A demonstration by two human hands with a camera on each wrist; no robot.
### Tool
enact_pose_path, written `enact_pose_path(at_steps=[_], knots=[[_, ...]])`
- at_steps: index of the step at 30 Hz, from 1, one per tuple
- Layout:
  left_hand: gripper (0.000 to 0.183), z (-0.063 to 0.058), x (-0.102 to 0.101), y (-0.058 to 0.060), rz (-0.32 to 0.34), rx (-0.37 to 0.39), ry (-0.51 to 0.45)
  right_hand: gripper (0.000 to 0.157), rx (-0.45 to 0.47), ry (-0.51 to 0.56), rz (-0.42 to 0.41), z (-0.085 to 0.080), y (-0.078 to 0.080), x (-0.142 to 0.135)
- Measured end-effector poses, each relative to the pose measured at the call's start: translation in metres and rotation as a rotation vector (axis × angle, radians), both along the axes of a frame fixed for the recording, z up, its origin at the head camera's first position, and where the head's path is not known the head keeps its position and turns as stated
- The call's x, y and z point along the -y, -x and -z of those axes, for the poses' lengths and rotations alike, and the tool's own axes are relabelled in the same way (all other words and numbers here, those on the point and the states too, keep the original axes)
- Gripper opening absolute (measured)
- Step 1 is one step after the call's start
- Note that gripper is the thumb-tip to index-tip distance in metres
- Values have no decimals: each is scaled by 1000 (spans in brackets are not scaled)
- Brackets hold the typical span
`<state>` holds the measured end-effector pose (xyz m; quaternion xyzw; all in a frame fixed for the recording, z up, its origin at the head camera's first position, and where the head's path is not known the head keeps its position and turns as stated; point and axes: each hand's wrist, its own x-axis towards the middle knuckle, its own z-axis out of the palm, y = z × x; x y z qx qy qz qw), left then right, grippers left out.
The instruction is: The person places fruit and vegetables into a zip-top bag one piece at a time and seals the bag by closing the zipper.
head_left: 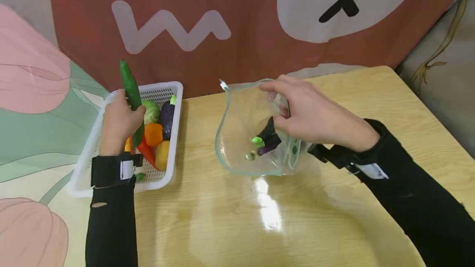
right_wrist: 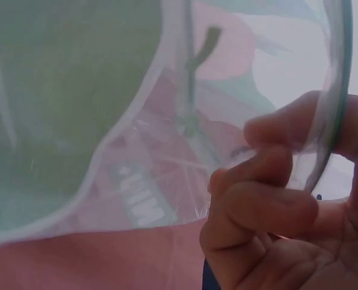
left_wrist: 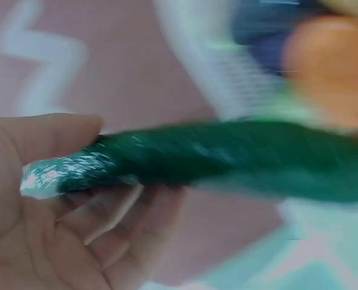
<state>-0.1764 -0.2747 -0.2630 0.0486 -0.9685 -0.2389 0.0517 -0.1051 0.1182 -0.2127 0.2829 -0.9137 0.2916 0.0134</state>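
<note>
A long green cucumber point(head_left: 130, 85) is gripped in my left hand point(head_left: 119, 120), held up over the white basket point(head_left: 178, 114). In the left wrist view the cucumber point(left_wrist: 227, 157) lies between the thumb and the curled fingers, one end near the palm. My right hand point(head_left: 304, 108) pinches the rim of a clear zip bag point(head_left: 237, 122), whose mouth gapes toward the left. Inside the bag lie dark purple eggplants point(head_left: 270, 139) with green stem ends. The right wrist view shows thumb and fingers closed on the bag's edge point(right_wrist: 333, 121).
In the basket are a green cabbage point(head_left: 151, 112), an orange round item point(head_left: 153, 134), a dark eggplant point(head_left: 168, 120), a red pepper point(head_left: 147, 153) and a yellow item point(head_left: 162, 155). Behind the wooden table point(head_left: 222, 217) hangs a printed cloth point(head_left: 252, 52).
</note>
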Motion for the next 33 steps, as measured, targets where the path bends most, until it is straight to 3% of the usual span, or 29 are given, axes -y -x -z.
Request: enact_pose_path(at_steps=[3,7,13,19,24,29,33], knots=[[50,-34,-28,-14,47,-107,-120,55,1,-27,8,-5,-3,-3],[47,-48,-72,-21,178,-190,-303,54,-6,-42,25,2,5,-13],[42,-53,-117,-36,433,-309,-524,54,5,-39,35,10,11,-20],[39,-59,-141,-51,628,-421,-679,54,-20,-30,33,15,15,-22],[37,-64,-156,-59,744,-502,-778,54,-25,-25,23,16,16,-23],[44,-64,-173,-63,852,-527,-857,53,-43,-29,23,18,17,-25],[46,-66,-182,-67,897,-556,-879,53,-51,-26,27,18,17,-27]])
